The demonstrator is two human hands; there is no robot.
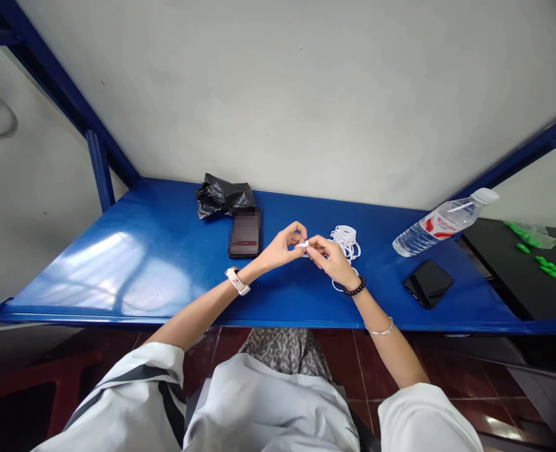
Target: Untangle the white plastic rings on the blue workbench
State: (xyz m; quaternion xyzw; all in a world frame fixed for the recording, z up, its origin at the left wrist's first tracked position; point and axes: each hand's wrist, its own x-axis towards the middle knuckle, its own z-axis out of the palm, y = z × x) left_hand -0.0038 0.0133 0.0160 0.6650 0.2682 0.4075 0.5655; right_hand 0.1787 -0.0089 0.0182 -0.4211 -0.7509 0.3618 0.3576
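My left hand [283, 247] and my right hand [331, 258] meet above the blue table [203, 295], fingertips almost touching. Between them is a small white band [300, 245], pinched by thumb and finger on each side. Part of the band is covered by my fingers. Just behind my right hand lies a heap of white loop-shaped bands [345, 237], thin and tangled. Another white loop [336, 286] shows partly beneath my right wrist.
Left of my hands a phone [245, 233] with a lit screen lies by a crumpled black plastic bag [221, 194]. On the right are a tilted-looking water bottle [440, 226] and a dark phone [428, 284]. Green pieces [547, 266] lie on a black surface farther right.
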